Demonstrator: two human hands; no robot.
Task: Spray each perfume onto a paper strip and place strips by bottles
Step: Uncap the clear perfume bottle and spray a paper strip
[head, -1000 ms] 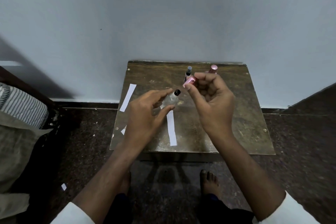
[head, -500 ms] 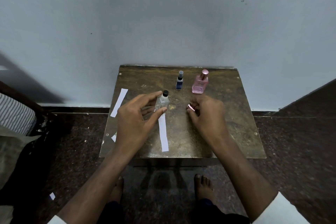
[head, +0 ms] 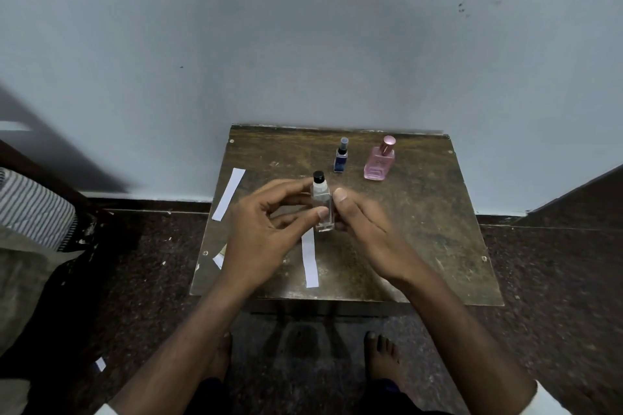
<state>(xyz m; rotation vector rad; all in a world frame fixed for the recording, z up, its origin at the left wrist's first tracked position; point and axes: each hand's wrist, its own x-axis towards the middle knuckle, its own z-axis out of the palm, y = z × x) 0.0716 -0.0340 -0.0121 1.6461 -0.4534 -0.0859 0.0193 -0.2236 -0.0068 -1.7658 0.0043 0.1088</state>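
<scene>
at the centre of the small brown table [head: 421, 229], both hands met around the clear perfume bottle [head: 323, 209]. the left hand [head: 266, 232] held it with the thumb on the near face and the fingers curled toward the far side; the right hand [head: 367, 229] gripped it from the other side, thumb tip high against the bottle's right shoulder. the bottle stood upright, its base at or just above the table surface; contact could not be confirmed. its black spray head [head: 318, 174] was exposed and no finger rested on it.

a paper strip [head: 310, 258] lay just in front of the bottle, its far end hidden behind the left thumb. a second strip [head: 229, 194] lay near the table's left edge, well apart from all the bottles. the blue bottle [head: 341, 157] and the pink bottle [head: 380, 160] stood side by side toward the rear, with no strip beside either.

judged from this layout, the step in hand was preparing the clear bottle for spraying, and no strip appeared to have been set by its bottle yet. the next move would call for one hand to keep the bottle, a finger to reach the spray head, the nozzle to face the paper, and the other hand to hold or lift the near strip. the glass looked smooth, so a firm side grip would be advisable during pressing.
</scene>
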